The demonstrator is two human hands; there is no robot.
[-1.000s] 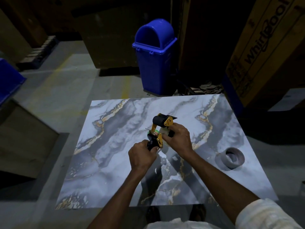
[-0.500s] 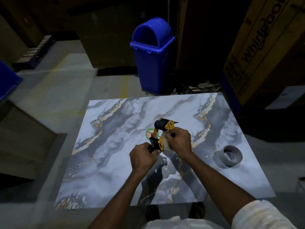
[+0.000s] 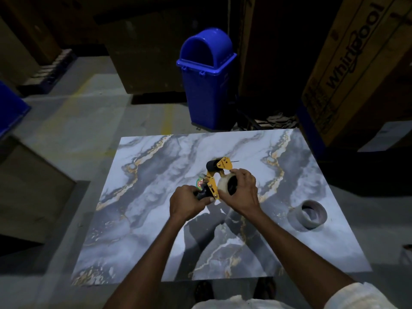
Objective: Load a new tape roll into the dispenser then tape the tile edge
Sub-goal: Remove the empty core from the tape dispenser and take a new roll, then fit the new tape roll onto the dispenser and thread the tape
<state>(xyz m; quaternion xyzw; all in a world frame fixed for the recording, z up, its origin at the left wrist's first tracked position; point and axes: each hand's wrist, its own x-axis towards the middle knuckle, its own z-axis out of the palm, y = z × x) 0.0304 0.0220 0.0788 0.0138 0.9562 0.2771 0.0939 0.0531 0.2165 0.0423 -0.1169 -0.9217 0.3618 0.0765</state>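
A yellow and black tape dispenser (image 3: 215,176) is held above the middle of the marble-patterned tile (image 3: 142,224). My left hand (image 3: 188,202) grips its black handle from below. My right hand (image 3: 242,192) holds a pale tape roll (image 3: 226,185) with a dark core against the dispenser's right side. A small green and red round label (image 3: 200,182) shows just left of the dispenser; I cannot tell what it is part of. A second, greyish tape roll (image 3: 308,216) lies on the tile at the right, near its edge.
A blue swing-lid bin (image 3: 206,79) stands beyond the tile's far edge. A large cardboard box (image 3: 356,63) leans at the right, dark boxes stand behind, and another box (image 3: 33,188) sits on the floor at the left. My feet show below the tile's near edge.
The pale tape roll has come out from behind my right hand and now shows at the dispenser's right side. The dispenser tilted a little; my left hand kept its grip.
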